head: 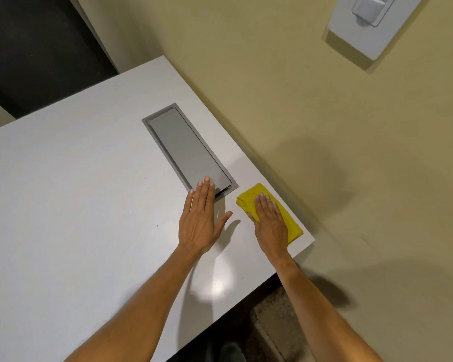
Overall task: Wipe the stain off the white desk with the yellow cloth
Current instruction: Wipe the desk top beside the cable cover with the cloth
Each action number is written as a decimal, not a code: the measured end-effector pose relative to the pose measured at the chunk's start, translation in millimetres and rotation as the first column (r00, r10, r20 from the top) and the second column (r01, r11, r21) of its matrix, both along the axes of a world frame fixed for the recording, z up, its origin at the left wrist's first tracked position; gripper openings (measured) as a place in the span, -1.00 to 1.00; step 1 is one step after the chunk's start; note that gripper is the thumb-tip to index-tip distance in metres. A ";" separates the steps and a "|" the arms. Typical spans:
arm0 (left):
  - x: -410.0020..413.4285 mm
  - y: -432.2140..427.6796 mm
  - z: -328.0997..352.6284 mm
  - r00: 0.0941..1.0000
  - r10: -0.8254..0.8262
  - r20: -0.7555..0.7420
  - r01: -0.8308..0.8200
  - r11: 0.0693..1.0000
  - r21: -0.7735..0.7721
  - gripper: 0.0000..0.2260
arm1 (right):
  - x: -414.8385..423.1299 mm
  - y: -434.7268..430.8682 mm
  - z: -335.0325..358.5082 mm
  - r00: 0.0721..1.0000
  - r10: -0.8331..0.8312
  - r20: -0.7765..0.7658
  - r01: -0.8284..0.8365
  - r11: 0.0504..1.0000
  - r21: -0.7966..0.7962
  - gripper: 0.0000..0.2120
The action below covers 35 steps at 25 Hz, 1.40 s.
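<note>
Two bare hands lie flat on the white desk (pixel 76 205): right hand (pixel 270 226), fingers together, presses the yellow cloth (pixel 293 226) at lower right, its length running along the desk's edge; left hand (pixel 200 218) is spread beside it.

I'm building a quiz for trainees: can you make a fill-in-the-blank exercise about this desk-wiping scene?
1. The right hand presses flat on the folded ____ cloth.
2. The left hand lies open, its fingertips reaching the grey rectangular ____ set into the white desk.
3. The cloth lies near the desk edge closest to the beige ____.

Missing words: yellow; cover panel; wall
</note>
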<state>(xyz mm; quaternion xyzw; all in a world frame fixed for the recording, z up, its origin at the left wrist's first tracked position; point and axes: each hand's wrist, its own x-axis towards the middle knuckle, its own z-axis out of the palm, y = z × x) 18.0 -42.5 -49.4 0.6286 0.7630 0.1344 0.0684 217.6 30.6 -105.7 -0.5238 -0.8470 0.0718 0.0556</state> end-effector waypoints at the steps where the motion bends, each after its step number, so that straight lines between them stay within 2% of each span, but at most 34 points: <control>1: -2.2 -6.1 1.4 1.000 0.008 -0.006 -0.008 1.000 -0.001 -0.22 | -0.3 -0.2 -0.4 1.000 0.006 0.015 -0.006 1.000 0.000 -0.49; 7: -23.6 -43.5 14.8 0.995 0.093 -0.039 -0.092 0.996 0.017 -0.24 | -6.7 -2.3 5.0 1.000 -0.015 -0.027 0.014 0.998 -0.057 -0.42; 10: -40.5 -65.8 24.7 0.987 0.149 -0.057 -0.146 0.988 0.057 -0.26 | -18.3 -9.9 11.9 0.991 -0.068 -0.114 0.060 0.996 -0.071 -0.53; 14: -63.7 -95.8 34.3 0.971 0.218 -0.099 -0.211 0.975 0.073 -0.27 | -43.1 -29.3 29.3 0.978 -0.070 -0.197 0.055 0.995 -0.078 -0.40; 17: -79.7 -120.6 42.0 0.958 0.264 -0.112 -0.258 0.964 0.069 -0.26 | -65.9 -48.1 47.3 0.963 -0.086 -0.256 0.062 0.993 -0.098 -0.52; 19: -86.5 -137.4 46.6 0.951 0.291 -0.104 -0.285 0.956 0.070 -0.26 | -79.0 -61.6 59.5 0.950 -0.087 -0.300 0.047 0.989 -0.139 -0.49; 24: -103.2 -188.9 62.6 0.929 0.363 -0.077 -0.356 0.930 0.089 -0.26 | -120.5 -101.3 86.6 0.930 -0.013 -0.369 -0.040 0.990 -0.136 -0.25; 26: -115.8 -216.3 68.5 0.911 0.408 -0.067 -0.401 0.911 0.099 -0.26 | -144.7 -122.5 96.9 0.924 0.073 -0.374 -0.127 0.984 -0.122 -0.13; 35: -192.1 -374.8 76.0 0.787 0.616 -0.043 -0.604 0.782 0.151 -0.28 | -273.0 -251.5 112.1 0.866 0.363 -0.345 -0.416 0.905 -0.091 -0.26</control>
